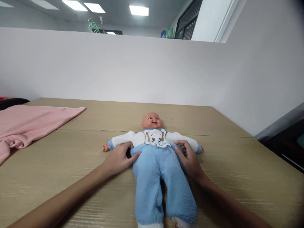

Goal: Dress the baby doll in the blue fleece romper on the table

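While the baby doll (155, 139) lies face up at centre frame on the wooden table (237, 164), the left hand (117, 160) rests half open against its blue fleece romper (154, 171) at the waist. The right hand (188, 160) curls its fingers around the romper's opposite edge. A pink cloth (28, 123) lies at middle left.

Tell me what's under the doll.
The doll lies face up straight on the wooden table, nothing visible between. Left hand and right hand grip its waist; the tabletop beneath its body is hidden.
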Demonstrator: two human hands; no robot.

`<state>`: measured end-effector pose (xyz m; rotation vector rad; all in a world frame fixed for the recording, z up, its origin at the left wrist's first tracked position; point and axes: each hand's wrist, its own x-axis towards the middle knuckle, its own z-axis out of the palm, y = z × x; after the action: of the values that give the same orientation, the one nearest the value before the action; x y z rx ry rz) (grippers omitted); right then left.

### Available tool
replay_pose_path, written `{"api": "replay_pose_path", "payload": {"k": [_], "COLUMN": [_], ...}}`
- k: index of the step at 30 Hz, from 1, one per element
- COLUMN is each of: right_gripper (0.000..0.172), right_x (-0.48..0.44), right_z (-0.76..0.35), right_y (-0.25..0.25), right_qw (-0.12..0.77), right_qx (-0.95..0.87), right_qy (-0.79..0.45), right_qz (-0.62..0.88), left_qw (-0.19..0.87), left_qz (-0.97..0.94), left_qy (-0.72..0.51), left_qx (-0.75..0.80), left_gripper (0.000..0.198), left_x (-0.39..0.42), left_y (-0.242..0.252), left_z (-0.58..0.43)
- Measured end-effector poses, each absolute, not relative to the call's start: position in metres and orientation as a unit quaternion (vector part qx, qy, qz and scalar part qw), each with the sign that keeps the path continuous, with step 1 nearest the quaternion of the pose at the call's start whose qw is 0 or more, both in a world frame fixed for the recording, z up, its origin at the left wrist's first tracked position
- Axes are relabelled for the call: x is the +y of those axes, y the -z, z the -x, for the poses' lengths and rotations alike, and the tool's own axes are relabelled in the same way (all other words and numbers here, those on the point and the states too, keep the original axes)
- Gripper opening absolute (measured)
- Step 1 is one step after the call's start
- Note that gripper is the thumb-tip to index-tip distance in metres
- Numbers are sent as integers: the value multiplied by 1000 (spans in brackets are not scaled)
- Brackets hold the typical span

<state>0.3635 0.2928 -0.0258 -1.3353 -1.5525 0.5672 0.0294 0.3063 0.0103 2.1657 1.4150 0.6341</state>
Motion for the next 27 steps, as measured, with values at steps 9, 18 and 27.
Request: {"api": "replay_pose_path", "payload": {"k": [9,18,27], "right_gripper": [45,61,55], "right_x": [316,327,321], "right_z": [-448,-500,-426], "right_y": [-10,-5,-63], "right_qw": [293,317,572], "right_qx": [-804,-780,-687], "right_qy": [26,-167,-181], "right_qz": [516,514,409], "left_qw": [62,-23,24], "left_qz": [-818,-842,-820], "left_qy": [-209,-296,-343], "left_qx": [532,450,458], "left_gripper": [31,25,29], "left_x": [308,314,323], "left_y": [-5,3,3], "left_z": [-22,-12,-18]}}
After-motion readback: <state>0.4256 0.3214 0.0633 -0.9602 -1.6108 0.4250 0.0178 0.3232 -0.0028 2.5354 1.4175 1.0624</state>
